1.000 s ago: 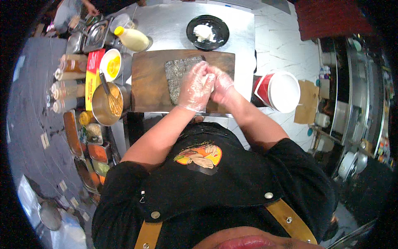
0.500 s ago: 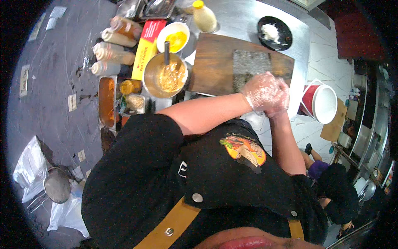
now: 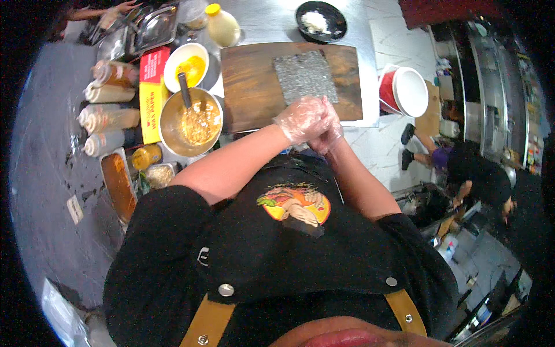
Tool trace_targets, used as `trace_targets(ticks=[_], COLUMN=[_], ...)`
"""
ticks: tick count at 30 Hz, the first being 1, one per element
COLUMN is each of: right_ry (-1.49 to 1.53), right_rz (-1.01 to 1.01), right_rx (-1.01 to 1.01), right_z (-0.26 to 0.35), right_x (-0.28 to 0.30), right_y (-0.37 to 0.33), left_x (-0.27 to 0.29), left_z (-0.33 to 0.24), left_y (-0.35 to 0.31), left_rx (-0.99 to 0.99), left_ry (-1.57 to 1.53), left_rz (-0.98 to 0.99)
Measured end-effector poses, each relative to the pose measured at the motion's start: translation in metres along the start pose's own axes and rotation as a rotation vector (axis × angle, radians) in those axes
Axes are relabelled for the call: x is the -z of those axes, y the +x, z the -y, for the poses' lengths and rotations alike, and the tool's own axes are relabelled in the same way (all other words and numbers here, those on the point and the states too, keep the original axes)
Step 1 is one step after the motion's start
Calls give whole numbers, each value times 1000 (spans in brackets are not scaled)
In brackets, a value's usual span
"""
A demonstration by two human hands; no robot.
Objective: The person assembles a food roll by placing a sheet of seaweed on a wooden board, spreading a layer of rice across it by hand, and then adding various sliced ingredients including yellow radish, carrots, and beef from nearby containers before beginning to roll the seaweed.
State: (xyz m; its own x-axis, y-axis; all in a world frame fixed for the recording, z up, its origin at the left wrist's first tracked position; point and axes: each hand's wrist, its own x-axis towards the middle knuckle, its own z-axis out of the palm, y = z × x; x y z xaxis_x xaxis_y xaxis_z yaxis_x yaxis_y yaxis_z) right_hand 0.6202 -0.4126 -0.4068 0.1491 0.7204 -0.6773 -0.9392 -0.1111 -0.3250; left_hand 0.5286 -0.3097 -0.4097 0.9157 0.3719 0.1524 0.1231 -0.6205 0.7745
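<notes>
My left hand [image 3: 302, 120] and my right hand [image 3: 328, 132], both in clear plastic gloves, are pressed together with their fingers closed. What lies between the palms, if anything, is hidden. They are at the near edge of a dark wooden cutting board [image 3: 248, 87]. A dark, square nori sheet [image 3: 304, 75] lies flat on the board, just beyond my fingers. Past the board, a black bowl [image 3: 334, 36] holds a white clump [image 3: 315, 22] that looks like cooked rice.
Left of the board are a steel mixing bowl [image 3: 169, 139] with an orange-brown mix, a white bowl [image 3: 170, 72] of yellow liquid, a wax paper box [image 3: 151, 110] and several squeeze bottles [image 3: 113, 117]. A red-and-white bucket [image 3: 410, 92] stands right. Another person [image 3: 480, 168] bends at the far right.
The whole view has shifted, so the board and bowls appear farther left. My joined hands have drawn back toward me, uncovering more of the nori sheet. Another person's hand now shows at top left.
</notes>
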Motion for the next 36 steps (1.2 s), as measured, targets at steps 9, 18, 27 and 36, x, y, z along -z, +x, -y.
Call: trace_targets(ticks=[9, 18, 27, 36], right_ry=[46, -233, -688, -1481], right_rz=[293, 289, 143, 114], right_rx=[-41, -70, -42, 510], right_z=[58, 127, 168, 148], right_x=[82, 117, 125, 98], right_y=[-15, -10, 16, 40], left_x=[20, 5, 0, 2], left_z=[97, 110, 119, 126], left_y=[12, 35, 68, 84], left_rx=[537, 330, 467, 612], left_ry=[437, 543, 199, 266], left_rz=[-141, 50, -217, -105])
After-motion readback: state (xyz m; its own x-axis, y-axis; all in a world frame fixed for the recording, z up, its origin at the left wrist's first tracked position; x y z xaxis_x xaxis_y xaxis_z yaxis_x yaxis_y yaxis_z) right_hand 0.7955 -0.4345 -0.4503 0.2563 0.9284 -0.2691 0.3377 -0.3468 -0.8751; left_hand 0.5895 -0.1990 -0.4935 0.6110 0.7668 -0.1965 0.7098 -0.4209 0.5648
